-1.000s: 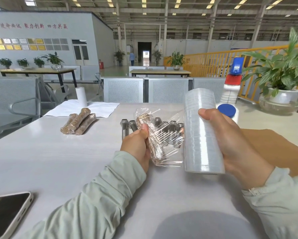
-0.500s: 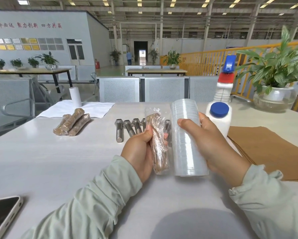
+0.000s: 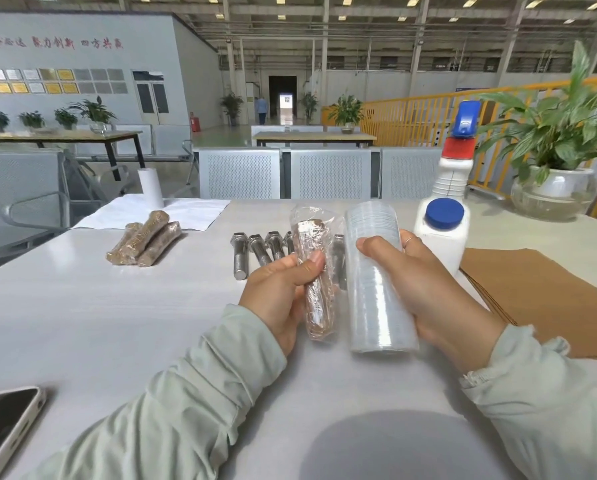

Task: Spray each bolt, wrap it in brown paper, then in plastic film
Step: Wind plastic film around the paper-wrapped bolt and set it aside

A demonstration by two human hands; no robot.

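White table surface [image 3: 82, 323] carries all items noted. At the near left corner lies a dark-screened phone in a pale case [image 3: 3, 431], well apart from both hands. Beyond it, on the far left, a white sheet [image 3: 189, 213] lies flat with a small white paper roll [image 3: 150, 188] standing upright on it. Just in front of the sheet rest three finished bolts wrapped in brown paper and clear film [image 3: 144, 243], lying side by side and touching.

A row of bare steel hex bolts [image 3: 255, 251] lies just beyond the left fingers, heads pointing away from the person; the right part of the row is hidden behind the held items.

The left hand [image 3: 283, 292] holds a brown-paper-wrapped bolt covered in clear plastic film [image 3: 316, 278], thumb pressed across its front, fingers curled behind. The bolt stands nearly upright, loose film bunched at its top.

Just beside it, the right hand [image 3: 428, 289] grips a translucent roll of plastic film [image 3: 376, 282], thumb on the front, fingers curled round the far side; a ring shows on one finger.

Beyond the right fingers stand a white jar with a blue cap [image 3: 440, 233] and a white spray bottle with red collar and blue trigger [image 3: 458, 161]. Brown paper sheets [image 3: 539, 292] lie right of the hand. A green plant in a glass bowl [image 3: 553, 188] stands at far right.
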